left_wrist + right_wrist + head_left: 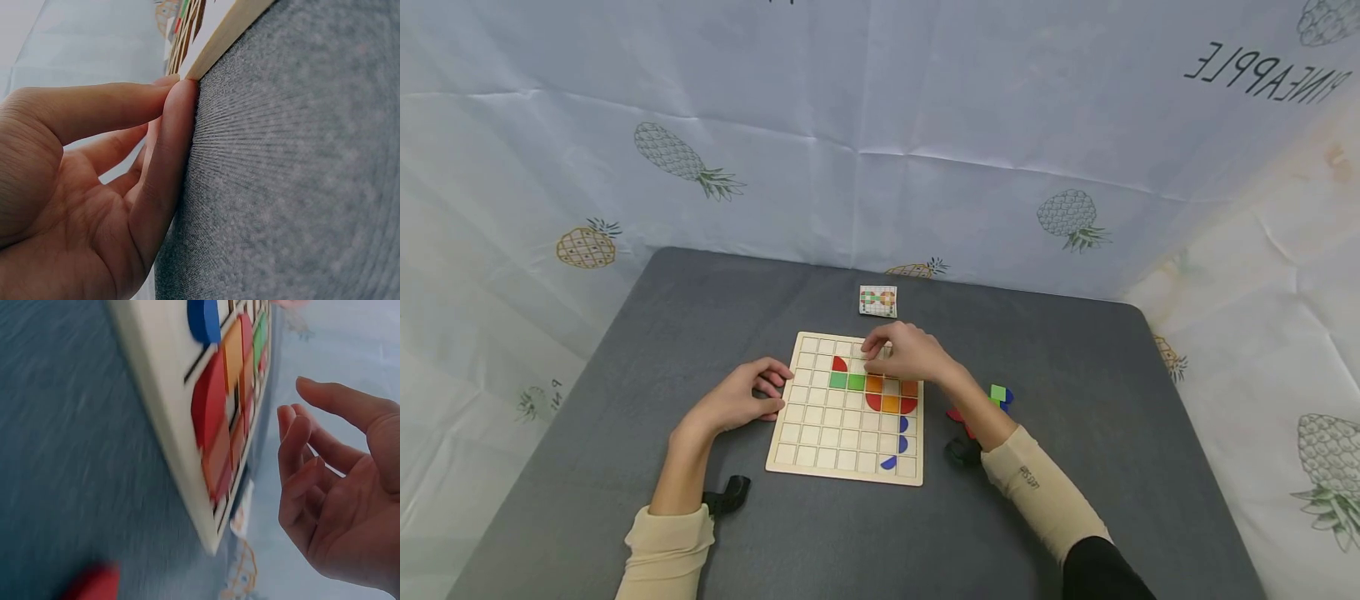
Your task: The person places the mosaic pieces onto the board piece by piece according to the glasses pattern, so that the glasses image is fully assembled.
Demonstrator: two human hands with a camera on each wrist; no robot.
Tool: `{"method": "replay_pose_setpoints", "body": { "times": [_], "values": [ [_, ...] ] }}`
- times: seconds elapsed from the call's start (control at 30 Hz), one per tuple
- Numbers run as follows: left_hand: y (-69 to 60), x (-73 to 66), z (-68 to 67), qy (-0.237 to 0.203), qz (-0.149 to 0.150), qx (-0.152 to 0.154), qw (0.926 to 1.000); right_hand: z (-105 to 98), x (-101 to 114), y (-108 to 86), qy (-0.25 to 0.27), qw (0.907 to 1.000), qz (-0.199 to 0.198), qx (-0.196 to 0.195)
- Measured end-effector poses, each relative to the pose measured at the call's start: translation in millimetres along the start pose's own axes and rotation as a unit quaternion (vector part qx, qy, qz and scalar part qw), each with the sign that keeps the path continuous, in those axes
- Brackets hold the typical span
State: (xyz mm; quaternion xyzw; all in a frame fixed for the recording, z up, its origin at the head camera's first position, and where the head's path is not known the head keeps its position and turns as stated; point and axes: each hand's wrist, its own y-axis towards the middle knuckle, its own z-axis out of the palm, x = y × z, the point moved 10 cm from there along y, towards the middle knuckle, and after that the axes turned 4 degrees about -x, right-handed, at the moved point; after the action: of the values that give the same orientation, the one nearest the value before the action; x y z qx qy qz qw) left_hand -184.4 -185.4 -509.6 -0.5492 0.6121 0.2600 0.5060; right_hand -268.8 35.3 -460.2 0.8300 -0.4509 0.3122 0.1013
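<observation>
One gridded wooden board (831,437), bearing coloured pieces (856,382), lay flat on a grey, cloth-textured table (1030,333). The left hand (741,398) held its left edge between thumb and fingers; the right hand (916,354) hovered above, loosely bent, thumb apart from fingertips. Loose pieces (997,392) lay rightward, a small pattern card (878,301) just beyond. White pineapple-print curtains (850,200) (lettered in reverse, upper right) hung behind and at both sides.

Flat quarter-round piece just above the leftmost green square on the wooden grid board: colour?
The quarter-round piece is red; clearest in head view.
</observation>
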Motion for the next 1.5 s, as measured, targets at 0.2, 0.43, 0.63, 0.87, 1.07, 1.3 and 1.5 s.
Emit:
{"method": "replay_pose_setpoints", "body": {
  "times": [0.2,0.43,0.63,0.87,1.07,1.3,1.5],
  "values": [
    [-0.8,-0.7,0.3,-0.006,-0.002,-0.001,1.0,-26.0,-23.9,-27.3,0.006,0.9999,0.011,-0.01],
    [-0.5,0.2,1.6,-0.009,-0.002,0.002,1.0,-46.9,-63.1,-66.5,0.0,0.9993,0.038,0.001],
    [-0.9,0.0,1.6,-0.006,-0.003,0.001,1.0,-49.7,-93.4,-94.9,0.008,0.9982,0.052,0.028],
    [-0.1,0.2,1.4,-0.006,-0.003,0.001,1.0,-47.8,-118.8,-115.3,0.031,0.9969,0.049,0.053],
    [0.2,0.3,1.2,-0.005,-0.005,-0.001,1.0,-45.1,-128.1,-120.3,0.048,0.9957,0.052,0.06],
    [-1.3,-0.7,1.0,-0.007,-0.008,-0.002,0.9999,-46.8,-130.4,-117.3,0.031,0.9975,0.05,0.039],
    [-1.7,-1.3,0.7,-0.005,-0.006,-0.003,1.0,-49.6,-135.5,-112.6,0.047,0.9977,0.031,0.037]
  ]
}}
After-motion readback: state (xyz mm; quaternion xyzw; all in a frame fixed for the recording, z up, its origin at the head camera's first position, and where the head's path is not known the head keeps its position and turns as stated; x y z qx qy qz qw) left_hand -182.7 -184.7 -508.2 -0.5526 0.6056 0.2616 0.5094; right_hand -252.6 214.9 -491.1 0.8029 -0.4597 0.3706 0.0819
